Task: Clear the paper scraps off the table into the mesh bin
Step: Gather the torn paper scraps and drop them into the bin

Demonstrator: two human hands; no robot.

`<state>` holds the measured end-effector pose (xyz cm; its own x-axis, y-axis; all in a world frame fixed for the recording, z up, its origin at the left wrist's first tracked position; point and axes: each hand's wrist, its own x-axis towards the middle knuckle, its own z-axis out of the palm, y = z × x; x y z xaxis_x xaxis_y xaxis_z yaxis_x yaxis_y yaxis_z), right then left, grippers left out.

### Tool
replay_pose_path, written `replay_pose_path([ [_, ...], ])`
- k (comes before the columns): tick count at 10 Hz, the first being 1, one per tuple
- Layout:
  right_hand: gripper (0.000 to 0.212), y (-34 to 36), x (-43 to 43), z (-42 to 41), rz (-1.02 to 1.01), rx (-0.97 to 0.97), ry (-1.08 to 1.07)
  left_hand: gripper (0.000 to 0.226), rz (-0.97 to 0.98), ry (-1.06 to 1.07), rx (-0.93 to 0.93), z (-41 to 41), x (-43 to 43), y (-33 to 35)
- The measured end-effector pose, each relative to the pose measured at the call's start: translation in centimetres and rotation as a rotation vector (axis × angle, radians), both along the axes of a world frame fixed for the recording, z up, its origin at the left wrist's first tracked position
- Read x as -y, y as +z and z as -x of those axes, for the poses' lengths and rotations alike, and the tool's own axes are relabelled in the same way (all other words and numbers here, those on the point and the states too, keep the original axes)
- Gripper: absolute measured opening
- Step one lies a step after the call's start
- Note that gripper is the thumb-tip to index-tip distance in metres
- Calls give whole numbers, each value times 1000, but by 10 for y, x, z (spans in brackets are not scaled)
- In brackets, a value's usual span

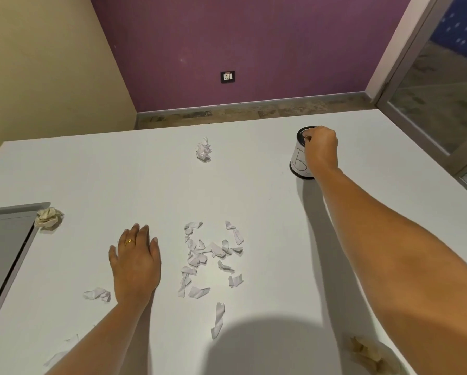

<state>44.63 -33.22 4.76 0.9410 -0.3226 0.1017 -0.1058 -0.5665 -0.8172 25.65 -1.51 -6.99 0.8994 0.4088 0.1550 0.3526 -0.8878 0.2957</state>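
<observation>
Right hand [321, 147] gripping rim of small black paper-wrapped mesh bin [299, 158]; left hand [135, 262] flat, released, beside torn white paper scraps [210, 258] on white tabletop [267, 212]; next, probably bin toward scraps.

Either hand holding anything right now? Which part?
The right hand grips the mesh bin at its top rim, fingers curled over the edge. The left hand rests flat on the table, holding nothing.

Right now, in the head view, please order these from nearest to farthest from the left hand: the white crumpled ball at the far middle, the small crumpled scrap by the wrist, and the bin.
From the left hand:
1. Small crumpled scrap, just left of the wrist.
2. White crumpled ball, far middle of the table.
3. Bin, far right, under the right hand.
</observation>
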Motion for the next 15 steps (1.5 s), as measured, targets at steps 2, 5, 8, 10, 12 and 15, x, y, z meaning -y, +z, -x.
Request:
replay_pose_path([
  [2,29,2,7,-2,117,-29,12,35,8,7,0,0,1,1],
  [5,26,-4,6,-2,295,69,32,35,8,6,0,0,1,1],
  [8,21,-40,-42,48,119,151,236,35,19,3,0,1,2,3],
  [10,23,-69,-74,105,101,-93,671,36,38,1,3,2,4,7],
  [12,30,-86,-95,125,306,-140,718,36,43,2,-6,2,4,8],
  [15,24,-83,-149,114,130,-176,614,36,35,0,-3,2,2,5],
])
